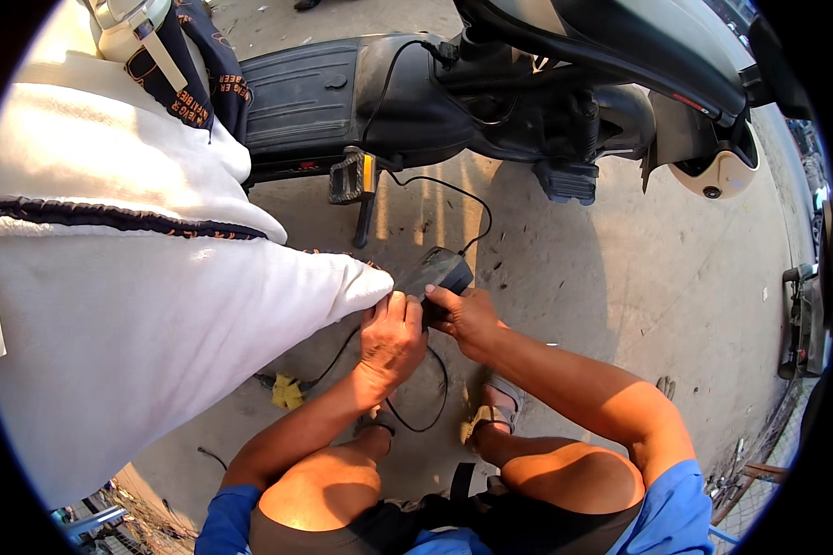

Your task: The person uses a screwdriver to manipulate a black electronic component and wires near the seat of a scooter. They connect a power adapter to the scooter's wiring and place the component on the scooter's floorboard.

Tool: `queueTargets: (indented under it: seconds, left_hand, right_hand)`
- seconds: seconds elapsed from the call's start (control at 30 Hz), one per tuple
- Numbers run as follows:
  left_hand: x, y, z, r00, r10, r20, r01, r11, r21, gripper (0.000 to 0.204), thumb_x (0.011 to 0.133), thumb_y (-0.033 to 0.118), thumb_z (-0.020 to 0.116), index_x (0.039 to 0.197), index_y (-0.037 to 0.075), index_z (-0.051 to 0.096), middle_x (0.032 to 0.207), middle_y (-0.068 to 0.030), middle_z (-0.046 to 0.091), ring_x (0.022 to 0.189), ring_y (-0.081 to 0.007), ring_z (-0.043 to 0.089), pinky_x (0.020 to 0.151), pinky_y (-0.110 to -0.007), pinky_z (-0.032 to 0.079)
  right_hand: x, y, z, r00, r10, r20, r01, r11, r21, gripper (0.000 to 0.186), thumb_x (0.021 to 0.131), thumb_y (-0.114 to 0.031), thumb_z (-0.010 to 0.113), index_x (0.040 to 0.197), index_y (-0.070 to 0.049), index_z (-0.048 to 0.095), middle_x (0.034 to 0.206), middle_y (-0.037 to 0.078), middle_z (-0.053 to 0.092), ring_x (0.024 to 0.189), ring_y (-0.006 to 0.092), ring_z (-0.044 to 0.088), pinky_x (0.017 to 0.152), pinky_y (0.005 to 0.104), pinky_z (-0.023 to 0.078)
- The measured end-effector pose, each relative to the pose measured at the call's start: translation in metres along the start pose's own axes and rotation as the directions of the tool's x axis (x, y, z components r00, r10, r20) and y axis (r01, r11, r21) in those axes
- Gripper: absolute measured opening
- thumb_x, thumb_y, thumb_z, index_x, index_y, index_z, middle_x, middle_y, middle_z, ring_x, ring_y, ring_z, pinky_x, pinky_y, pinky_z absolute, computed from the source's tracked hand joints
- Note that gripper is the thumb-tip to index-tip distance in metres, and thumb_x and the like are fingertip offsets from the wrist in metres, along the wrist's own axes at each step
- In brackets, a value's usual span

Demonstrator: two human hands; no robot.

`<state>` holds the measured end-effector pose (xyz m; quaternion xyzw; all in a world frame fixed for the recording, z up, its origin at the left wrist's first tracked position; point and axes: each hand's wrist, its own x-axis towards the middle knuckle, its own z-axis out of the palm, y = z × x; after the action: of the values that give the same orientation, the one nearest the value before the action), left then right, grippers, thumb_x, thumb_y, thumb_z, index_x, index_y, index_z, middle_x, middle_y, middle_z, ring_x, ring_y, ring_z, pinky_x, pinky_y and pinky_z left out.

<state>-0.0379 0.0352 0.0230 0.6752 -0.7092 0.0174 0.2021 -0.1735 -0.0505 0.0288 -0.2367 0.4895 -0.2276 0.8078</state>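
Observation:
A dark box-shaped charger (438, 274) with a black cable is between my two hands, above the ground in front of my knees. My right hand (468, 321) is closed on its right side, with the thumb on top. My left hand (394, 338) has its fingers curled against its near left side; their tips are partly hidden. Just beyond those fingers is the pointed end of a large white cloth cover (157, 296) with a dark edge band. A black cable (487, 217) runs from the charger's far end toward the parked scooter (296, 92).
A pedal (353, 178) with an orange reflector juts from the scooter's near side. A cream helmet (718, 176) hangs at the right. More cable (446, 388) loops near my sandalled feet, beside a yellow piece (287, 392). The white cover takes up the left side.

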Motion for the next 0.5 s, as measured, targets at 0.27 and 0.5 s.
queueTargets:
  seconds: [0.27,0.5]
  left_hand:
    - [0.028,-0.003,-0.034,0.975,0.043,-0.217,-0.173,0.760,-0.627,0.042,0.069,0.014,0.075,0.105,-0.003,0.062,0.108,-0.0168,0.060,0.101,-0.0362,0.058,0.094,-0.044,0.046]
    - [0.086,-0.023,-0.056,0.963,0.188,-0.191,-0.258,0.463,-0.848,0.045,0.074,0.015,0.076,0.113,-0.004,0.061,0.117,-0.0203,0.064,0.108,-0.0336,0.063,0.095,-0.040,0.049]
  right_hand:
    - [-0.008,-0.029,-0.023,0.996,-0.073,0.051,0.077,0.994,-0.081,0.030,0.078,-0.009,0.070,0.103,0.002,0.060,0.098,0.009,0.064,0.088,0.0189,0.065,0.082,0.0344,0.057]
    - [-0.019,-0.042,-0.032,0.969,-0.068,0.239,0.135,0.953,-0.273,0.049,0.072,-0.008,0.069,0.117,0.007,0.056,0.107,0.011,0.063,0.098,0.0188,0.061,0.089,0.0314,0.050]
